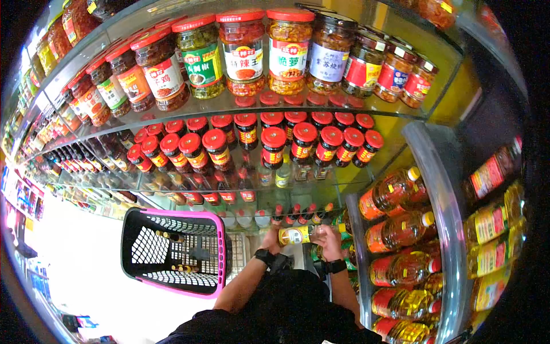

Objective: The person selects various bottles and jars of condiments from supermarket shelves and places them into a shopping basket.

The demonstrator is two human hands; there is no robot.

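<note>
A bottle with a yellow and white label lies sideways between my two hands, low in front of the shelves. My left hand is closed round its left end. At its other end, near the neck, the fingers of my right hand are wrapped round it. Both wrists wear black bands. Just behind the hands, small bottles with red caps stand on the lower shelf.
A black basket with a pink rim is at the left, with a few small bottles inside. Glass shelves above hold red-lidded jars. Large oil bottles fill the rack at the right, behind a clear rail.
</note>
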